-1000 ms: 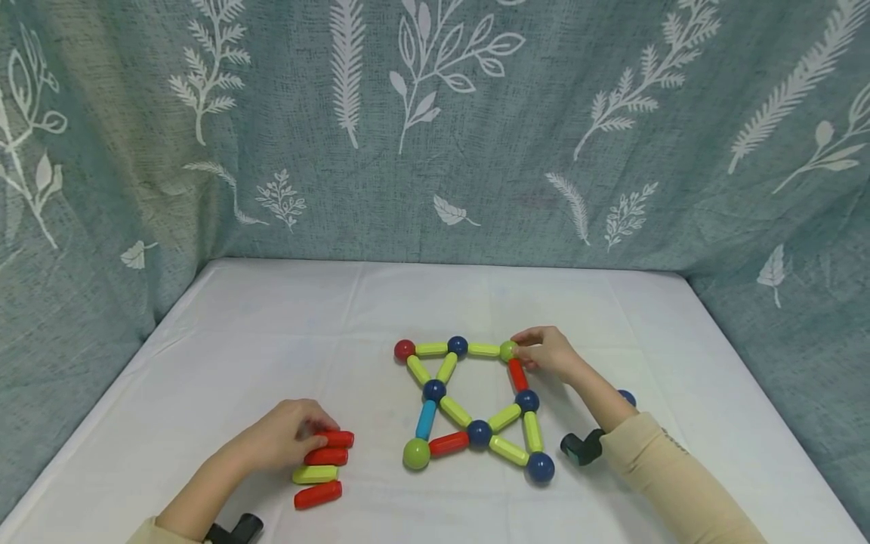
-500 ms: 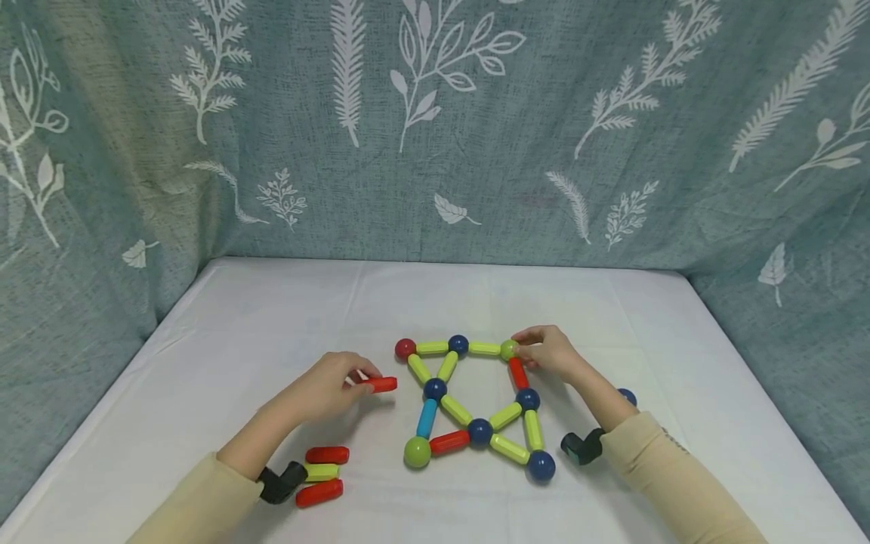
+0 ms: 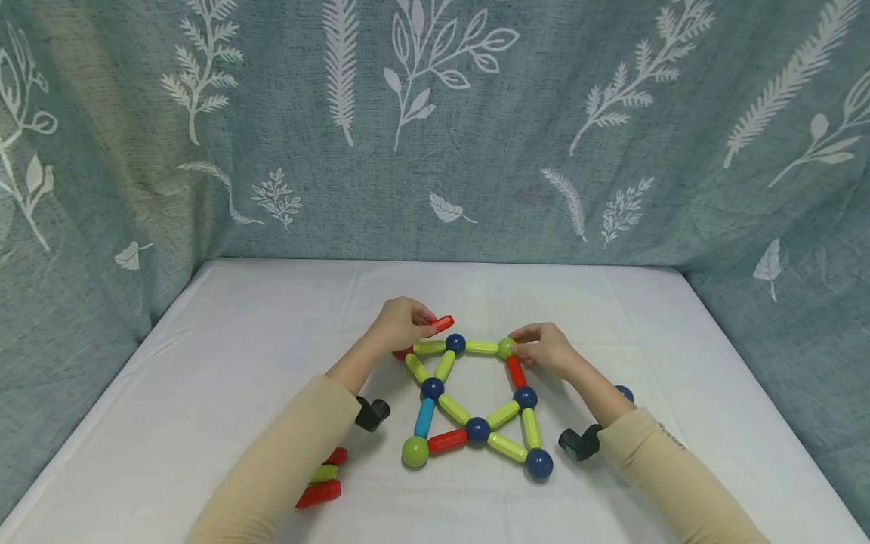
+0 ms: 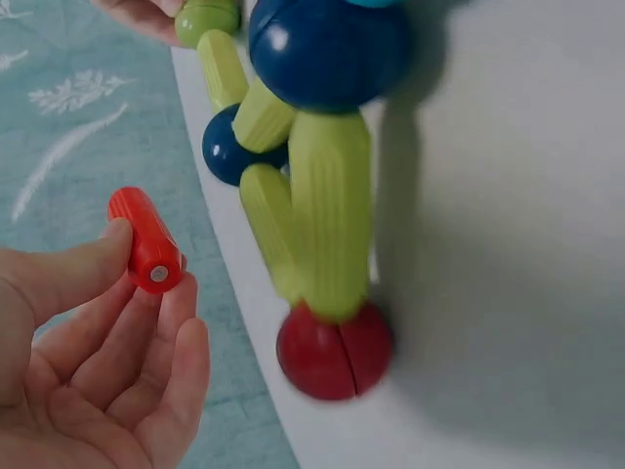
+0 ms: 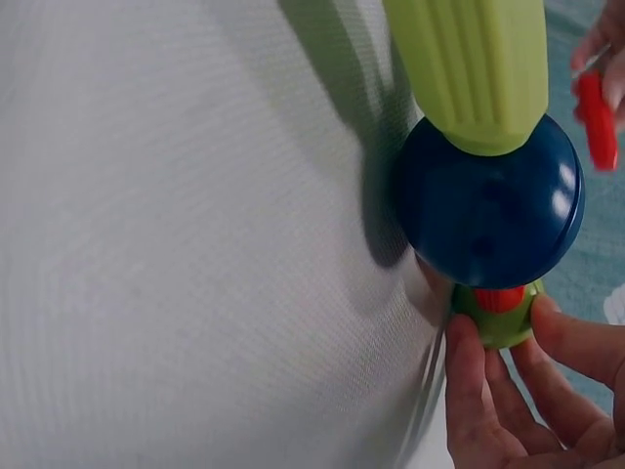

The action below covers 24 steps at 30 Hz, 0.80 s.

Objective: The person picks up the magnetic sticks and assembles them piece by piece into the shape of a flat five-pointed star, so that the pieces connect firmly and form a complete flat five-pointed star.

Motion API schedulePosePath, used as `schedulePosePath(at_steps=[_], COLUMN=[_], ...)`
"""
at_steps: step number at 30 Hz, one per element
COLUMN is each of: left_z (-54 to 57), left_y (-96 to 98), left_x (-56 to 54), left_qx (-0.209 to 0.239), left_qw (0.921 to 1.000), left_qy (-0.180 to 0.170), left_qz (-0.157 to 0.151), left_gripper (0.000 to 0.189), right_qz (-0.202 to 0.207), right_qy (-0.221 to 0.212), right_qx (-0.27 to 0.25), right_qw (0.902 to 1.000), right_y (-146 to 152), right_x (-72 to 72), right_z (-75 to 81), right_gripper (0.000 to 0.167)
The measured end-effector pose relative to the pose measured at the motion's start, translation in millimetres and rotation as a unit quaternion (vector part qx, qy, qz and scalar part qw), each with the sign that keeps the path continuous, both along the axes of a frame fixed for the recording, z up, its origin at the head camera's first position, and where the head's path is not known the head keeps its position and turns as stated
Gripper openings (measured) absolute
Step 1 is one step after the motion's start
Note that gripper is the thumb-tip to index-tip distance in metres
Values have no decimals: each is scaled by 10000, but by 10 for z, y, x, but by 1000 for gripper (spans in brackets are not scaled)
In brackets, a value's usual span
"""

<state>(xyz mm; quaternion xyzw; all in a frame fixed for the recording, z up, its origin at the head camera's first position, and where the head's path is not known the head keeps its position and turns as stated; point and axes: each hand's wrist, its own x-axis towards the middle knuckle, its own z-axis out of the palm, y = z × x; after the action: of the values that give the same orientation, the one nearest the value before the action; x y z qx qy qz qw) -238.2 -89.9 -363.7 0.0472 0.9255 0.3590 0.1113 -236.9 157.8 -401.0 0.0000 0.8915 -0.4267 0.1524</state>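
My left hand (image 3: 399,325) pinches a red magnetic rod (image 4: 146,239) between thumb and fingers, held above the far left part of a frame of rods and balls. In the left wrist view, one end of the rod shows a round silver magnet. At the frame's far right corner, my right hand (image 3: 547,349) holds a light green ball (image 3: 506,347) between thumb and fingertips. A red rod (image 3: 515,372) and a yellow-green rod (image 3: 481,347) join that ball. The dark red ball (image 4: 334,352) at the far left corner is partly covered by my left hand in the head view.
Under my left forearm lie loose rods, including a red one (image 3: 319,494) and a yellow-green one (image 3: 325,474). A blue ball (image 3: 624,393) sits behind my right forearm. A large green ball (image 3: 414,452) marks the frame's near left corner. The white table (image 3: 584,302) ends at a curtain.
My left hand took a red rod from the loose rods at the near left and carried it far and right, over the frame's far side. The right hand stays at the light green ball.
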Motion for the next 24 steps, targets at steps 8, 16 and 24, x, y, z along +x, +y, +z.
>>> schedulePosePath(at_steps=[8,16,24], left_z=[-73,-138,-180], left_y=[255,413,571], left_x=[-244,-340,-332], left_qx=[382,359,-141], left_qw=[9985,9966,9979], left_qy=[-217,-357,-337], left_qz=[315,652,544], left_gripper=[21,24,21], right_qz=[-14,-6,-35], right_qy=[32,-26,-58], right_qx=[31,-25,-13], right_qw=[10000,10000,10000], right_y=[17,19,15], right_x=[-16,-26,-32], right_z=[-14,-26,-22], right_gripper=[29,29,29])
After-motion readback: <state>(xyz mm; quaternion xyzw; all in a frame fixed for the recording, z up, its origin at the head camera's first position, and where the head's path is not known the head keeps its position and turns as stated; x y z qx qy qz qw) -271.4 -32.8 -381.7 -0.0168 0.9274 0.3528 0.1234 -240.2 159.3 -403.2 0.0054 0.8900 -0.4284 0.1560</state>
